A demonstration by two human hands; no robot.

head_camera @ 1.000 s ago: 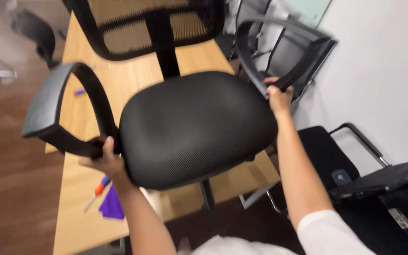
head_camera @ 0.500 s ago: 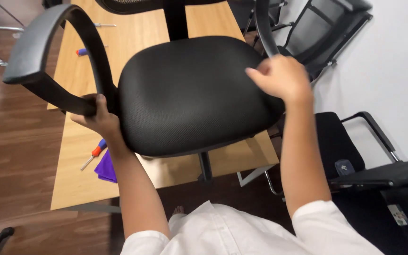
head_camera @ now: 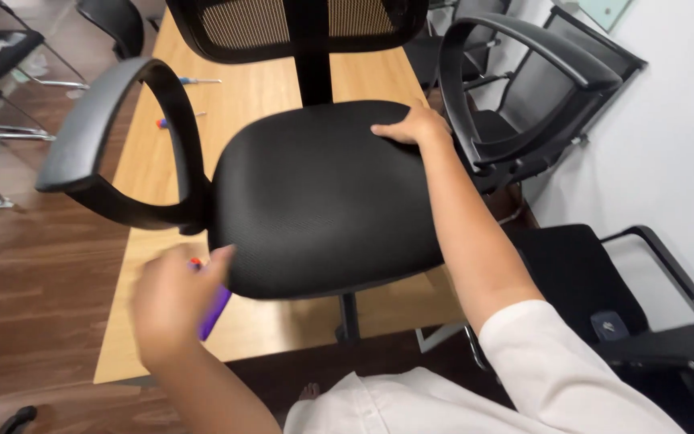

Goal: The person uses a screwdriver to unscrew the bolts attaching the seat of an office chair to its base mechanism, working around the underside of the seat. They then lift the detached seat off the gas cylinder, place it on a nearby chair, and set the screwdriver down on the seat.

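Office chair (head_camera: 323, 193), black: stands on the wooden table (head_camera: 146, 169), centre frame. Right hand (head_camera: 411, 128) at 1 o'clock, flat on the seat, grip open, steadying it. Left hand (head_camera: 174, 297) at 7 o'clock, blurred, off the seat edge; grip unclear.

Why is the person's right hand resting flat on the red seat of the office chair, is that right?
Not quite. The head view shows the seat is black, not red. The right hand does rest flat on the seat of the office chair.
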